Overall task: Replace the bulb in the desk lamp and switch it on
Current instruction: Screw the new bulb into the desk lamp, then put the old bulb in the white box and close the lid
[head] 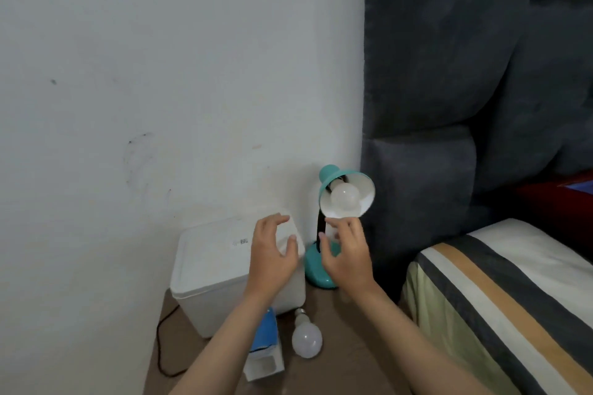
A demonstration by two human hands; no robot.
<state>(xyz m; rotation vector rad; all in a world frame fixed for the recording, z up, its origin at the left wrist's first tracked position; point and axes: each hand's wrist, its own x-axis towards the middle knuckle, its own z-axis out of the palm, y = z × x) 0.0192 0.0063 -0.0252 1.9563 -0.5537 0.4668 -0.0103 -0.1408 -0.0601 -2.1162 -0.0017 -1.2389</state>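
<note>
My right hand, fingers apart and empty, is just below the lamp shade; the fitted bulb lies above it, nearer than my open left hand.

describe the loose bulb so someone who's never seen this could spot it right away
Start at the big white lidded bin against the wall on the brown table. Just in front of its right corner, beside an open blue and white carton, lies the loose bulb. Unlike the bulb in the teal lamp, it lies on its side, screw base bare.
</note>
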